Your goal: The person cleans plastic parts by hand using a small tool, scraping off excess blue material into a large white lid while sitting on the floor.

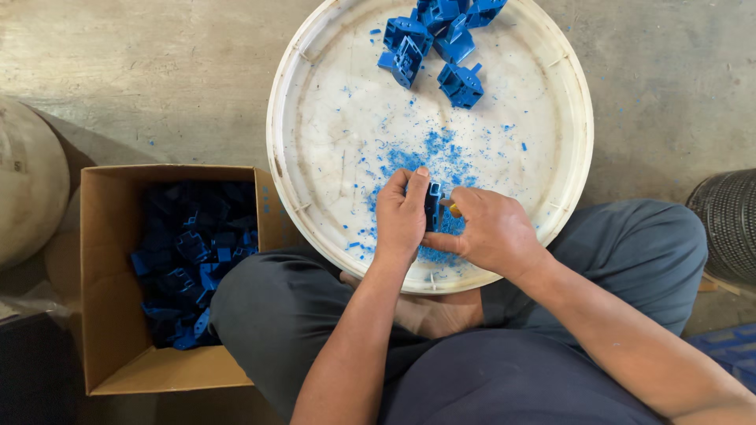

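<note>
At the near edge of the round white tray point(315, 94), just above the person's lap, a small blue plastic part point(432, 206) sits upright between both hands; the left hand point(400, 214) wraps it from the side, fingers curled and thumb laid along its top, a narrow, firm grip on the part; the right hand point(490, 230) closes around a small tool with a yellowish handle point(452, 208), its tip hidden against the part's edge, so what kind of blade it is cannot be told. Beneath the hands a drift of blue shavings point(429, 157) spreads toward the tray's centre; at the far edge lies a cluster of more blue parts point(433, 39). On the concrete floor point(157, 71), beside the left knee, an open cardboard box point(102, 275) holds many similar dark blue parts. As a judgement: the tool works very near the left thumb, so a slip off the hard plastic could nick the fingers; the tray rests partly on the legs and could tip, scattering the loose pieces.
</note>
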